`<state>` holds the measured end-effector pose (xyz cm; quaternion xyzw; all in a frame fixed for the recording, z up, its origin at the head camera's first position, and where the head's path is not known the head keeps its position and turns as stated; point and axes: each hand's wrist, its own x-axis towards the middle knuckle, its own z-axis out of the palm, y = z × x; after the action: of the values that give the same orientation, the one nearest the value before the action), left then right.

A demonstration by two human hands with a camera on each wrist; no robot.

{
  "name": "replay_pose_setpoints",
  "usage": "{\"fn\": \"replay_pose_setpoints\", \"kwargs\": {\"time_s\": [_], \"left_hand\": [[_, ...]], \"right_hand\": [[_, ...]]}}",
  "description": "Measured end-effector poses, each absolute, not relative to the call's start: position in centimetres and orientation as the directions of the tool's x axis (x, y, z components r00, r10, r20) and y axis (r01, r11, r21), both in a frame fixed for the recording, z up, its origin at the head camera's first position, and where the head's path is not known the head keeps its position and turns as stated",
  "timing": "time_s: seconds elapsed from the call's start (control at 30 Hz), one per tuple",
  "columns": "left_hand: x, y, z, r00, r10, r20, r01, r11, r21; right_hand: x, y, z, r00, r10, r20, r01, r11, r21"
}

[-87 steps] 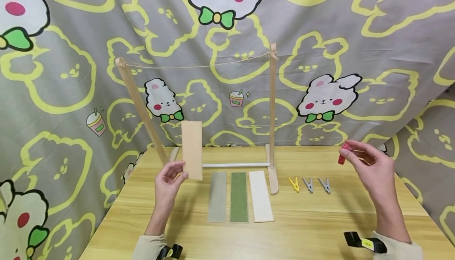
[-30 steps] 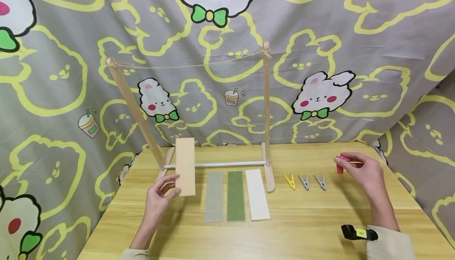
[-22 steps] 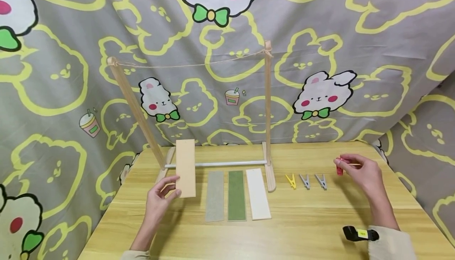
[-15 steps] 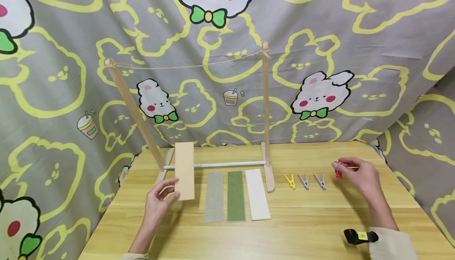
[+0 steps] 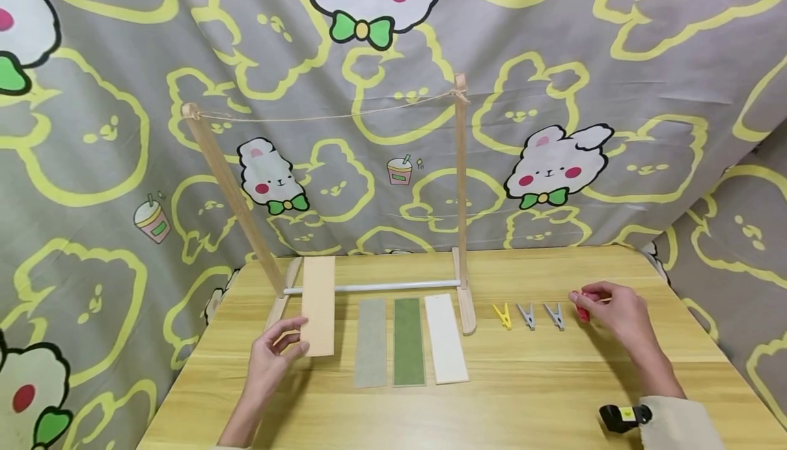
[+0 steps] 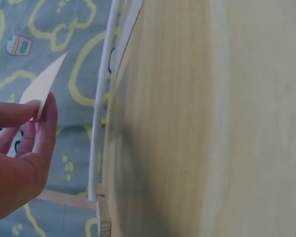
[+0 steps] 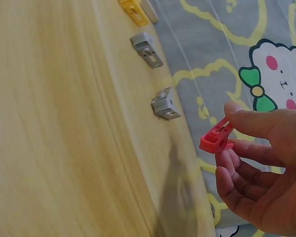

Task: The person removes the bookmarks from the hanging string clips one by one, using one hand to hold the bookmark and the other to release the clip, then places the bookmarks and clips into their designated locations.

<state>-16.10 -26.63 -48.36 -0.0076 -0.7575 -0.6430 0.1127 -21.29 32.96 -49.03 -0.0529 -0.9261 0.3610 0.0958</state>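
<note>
My left hand (image 5: 268, 356) pinches a beige rectangular card (image 5: 318, 306) by its lower left edge, thumb on one face and fingers on the other. The card is held up off the table, in front of the stand's left foot. On the right, my right hand (image 5: 617, 312) holds a red clothespin (image 7: 218, 139) between thumb and fingers, above the tabletop. Just left of it lie two grey clothespins (image 5: 554, 315) and a yellow clothespin (image 5: 502, 315) in a row. A grey card (image 5: 371, 343), a green card (image 5: 408, 342) and a white card (image 5: 446, 339) lie side by side mid-table.
Behind the cards stands a wooden frame with a left post (image 5: 230, 194), a right post (image 5: 461, 184) and a white bottom rod (image 5: 399, 286). A thin string (image 5: 326, 119) sags between the post tops. A patterned curtain (image 5: 572, 61) hangs behind the wooden table (image 5: 522, 395).
Both hands have come down toward the table, the left still pinching the beige card, the right still holding the red clothespin. Other cards and clothespins lie as before.
</note>
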Motion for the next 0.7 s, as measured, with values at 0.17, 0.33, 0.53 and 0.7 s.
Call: {"fn": "replay_pose_setpoints", "kwargs": {"time_s": [0.17, 0.33, 0.53, 0.7], "left_hand": [[-15.73, -26.73, -48.56, -0.977, -0.122, 0.175, 0.150, 0.192, 0.970], [-15.43, -27.13, -48.80, -0.980, -0.110, 0.167, 0.143, 0.200, 0.969], [-15.23, -27.31, -48.86, -0.989, -0.097, 0.109, 0.084, 0.235, 0.968], [-15.04, -27.26, -48.61, -0.994, -0.111, 0.006, -0.017, 0.212, 0.977]], "right_hand": [[-21.44, 33.00, -49.38, -0.980, 0.151, 0.129, 0.029, 0.750, -0.661], [-21.84, 33.16, -49.54, -0.987, 0.117, 0.113, 0.019, 0.772, -0.635], [-21.98, 33.71, -49.88, -0.993, 0.114, 0.036, 0.070, 0.797, -0.600], [-22.09, 33.91, -49.88, -0.995, 0.101, 0.014, 0.073, 0.804, -0.591]]}}
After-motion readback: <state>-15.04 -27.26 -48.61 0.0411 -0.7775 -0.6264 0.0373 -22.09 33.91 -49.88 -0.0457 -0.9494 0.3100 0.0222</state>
